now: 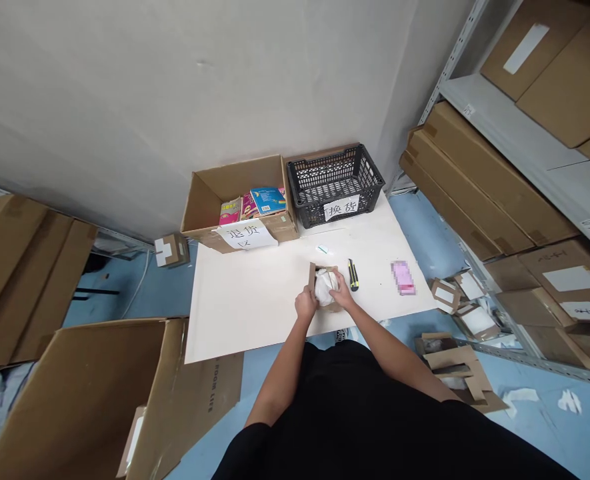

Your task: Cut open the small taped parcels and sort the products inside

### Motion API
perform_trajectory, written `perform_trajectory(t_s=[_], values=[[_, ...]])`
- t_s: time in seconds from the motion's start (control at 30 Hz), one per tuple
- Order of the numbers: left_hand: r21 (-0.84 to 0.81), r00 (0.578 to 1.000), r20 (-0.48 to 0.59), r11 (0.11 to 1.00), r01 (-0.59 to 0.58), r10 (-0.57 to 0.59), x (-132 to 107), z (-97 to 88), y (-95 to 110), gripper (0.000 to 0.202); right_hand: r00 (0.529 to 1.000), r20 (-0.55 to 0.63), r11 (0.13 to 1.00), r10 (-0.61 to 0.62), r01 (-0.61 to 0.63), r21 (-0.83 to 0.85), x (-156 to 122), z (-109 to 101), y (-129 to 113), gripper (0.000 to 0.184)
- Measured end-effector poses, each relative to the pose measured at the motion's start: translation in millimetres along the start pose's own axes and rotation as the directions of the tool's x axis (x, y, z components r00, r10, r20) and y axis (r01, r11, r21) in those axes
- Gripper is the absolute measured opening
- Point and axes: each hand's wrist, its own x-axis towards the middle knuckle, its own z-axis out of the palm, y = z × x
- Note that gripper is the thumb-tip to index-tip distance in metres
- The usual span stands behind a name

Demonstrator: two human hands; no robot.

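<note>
A small opened cardboard box [313, 273] sits near the front edge of the white table [239, 300], one flap standing up on its left. Inside it is a white wrapped bundle [325, 285]; what the wrapping covers is hidden. My left hand [305, 304] is closed on the left side of the box. At the right side, my right hand [343, 293] has its thumb and fingers closed on the white bundle. Just right of that hand lies a black and yellow box cutter [353, 275].
Behind stand a cardboard box [199, 207] of books and a black plastic crate [307, 217], both with paper signs. A blurred pink item [403, 277] lies at right. A large open carton [175, 373] stands front left; shelves of boxes [475, 180] line the right.
</note>
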Motion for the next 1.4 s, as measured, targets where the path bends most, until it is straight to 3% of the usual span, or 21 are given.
perform_trajectory(t_s=[0.3,0.53,0.63,0.77,0.87,1.0,1.13,1.23,1.4], values=[[-0.018,0.999,0.016,0.999,0.05,-0.05,-2.0,-6.2,-1.7,0.027,0.996,0.014,0.961,0.093,-0.094,0.261,-1.6,-7.4,-12.1,0.083],[-0.022,0.997,0.017,0.997,0.074,-0.073,-3.1,-7.4,1.1,0.025,0.99,-0.023,0.934,0.139,-0.124,0.335,-2.5,-13.8,-21.6,0.069],[-0.016,0.997,0.021,0.997,0.07,-0.07,-1.6,-7.2,0.3,0.025,0.988,0.009,0.97,0.154,-0.153,0.191,-1.9,-18.0,-26.2,0.069],[-0.005,0.999,0.025,1.0,0.021,-0.021,-1.8,-5.3,0.1,0.026,0.989,0.074,0.967,0.129,-0.109,-0.229,8.3,-12.9,-33.2,0.08],[0.027,0.999,0.031,0.999,-0.023,0.022,-4.9,-2.8,0.8,0.026,0.996,-0.052,0.849,0.07,-0.087,-0.521,26.4,2.0,-39.3,0.085],[0.059,0.999,0.015,0.997,-0.051,0.05,-8.4,0.1,0.9,0.026,0.98,-0.17,0.638,0.105,-0.198,-0.745,50.9,24.2,-48.8,0.081],[0.061,0.999,0.028,0.998,-0.023,0.022,-5.6,1.1,-1.7,0.028,0.962,-0.179,0.517,0.205,-0.262,-0.815,59.5,33.3,-55.4,0.052],[0.048,1.0,0.028,0.999,0.002,-0.004,-2.7,2.1,-3.5,0.027,0.969,-0.162,0.558,0.189,-0.242,-0.794,60.2,27.2,-56.6,0.039],[0.025,0.999,0.029,0.999,0.035,-0.036,-1.3,3.5,-1.6,0.026,0.961,-0.207,0.781,0.182,-0.269,-0.564,62.1,8.4,-53.9,0.038]])
